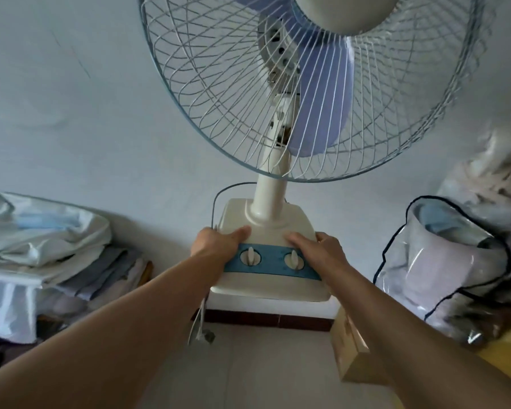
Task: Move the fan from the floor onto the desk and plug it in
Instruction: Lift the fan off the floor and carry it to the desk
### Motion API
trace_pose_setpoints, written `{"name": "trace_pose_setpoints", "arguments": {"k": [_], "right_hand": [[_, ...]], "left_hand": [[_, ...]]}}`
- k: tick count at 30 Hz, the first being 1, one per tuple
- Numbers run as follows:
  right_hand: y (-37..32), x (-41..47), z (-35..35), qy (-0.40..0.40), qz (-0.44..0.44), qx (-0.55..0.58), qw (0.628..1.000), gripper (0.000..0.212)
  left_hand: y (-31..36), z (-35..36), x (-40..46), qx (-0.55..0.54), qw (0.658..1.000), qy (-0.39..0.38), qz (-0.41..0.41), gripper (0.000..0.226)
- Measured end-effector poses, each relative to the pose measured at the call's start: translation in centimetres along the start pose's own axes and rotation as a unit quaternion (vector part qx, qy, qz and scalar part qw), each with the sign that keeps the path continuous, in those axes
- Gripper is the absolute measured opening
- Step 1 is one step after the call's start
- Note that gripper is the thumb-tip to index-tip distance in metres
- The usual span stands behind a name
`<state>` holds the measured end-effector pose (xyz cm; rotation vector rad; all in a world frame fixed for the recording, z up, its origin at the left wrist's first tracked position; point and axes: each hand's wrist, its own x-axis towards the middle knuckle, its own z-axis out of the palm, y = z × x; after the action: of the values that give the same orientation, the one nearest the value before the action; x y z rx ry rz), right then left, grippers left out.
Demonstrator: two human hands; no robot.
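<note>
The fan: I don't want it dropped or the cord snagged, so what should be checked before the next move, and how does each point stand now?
1. Both hands on the base: ok. The left hand and right hand grip opposite sides of the fan base.
2. Fan upright: ok, the neck rises straight from the base.
3. Knobs untouched: ok, the fingers rest above the blue control panel.
4. Cord free: cannot tell. It loops behind the base, and the plug dangles below.
5. Fan off the floor: ok, floor tiles show under the base.
6. Landing spot on the desk: cannot tell, only a yellow corner shows.
</note>
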<state>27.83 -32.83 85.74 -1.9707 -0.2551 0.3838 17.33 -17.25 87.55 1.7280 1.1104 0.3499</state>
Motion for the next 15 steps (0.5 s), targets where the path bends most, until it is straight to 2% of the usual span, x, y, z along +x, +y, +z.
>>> {"name": "trace_pose_setpoints", "arguments": {"k": [7, 15], "right_hand": [[-7.8, -2.4, -3.6, -0.04, -0.032, -0.026, 0.998, 0.052], [-11.9, -5.4, -4.4, -0.121, -0.084, -0.059, 0.987, 0.06]], "left_hand": [[5.4, -4.0, -4.7, -0.026, 0.999, 0.04, -0.01, 0.052], [6.4, -7.6, -10.5, -0.056, 0.991, 0.114, -0.042, 0.055]]}}
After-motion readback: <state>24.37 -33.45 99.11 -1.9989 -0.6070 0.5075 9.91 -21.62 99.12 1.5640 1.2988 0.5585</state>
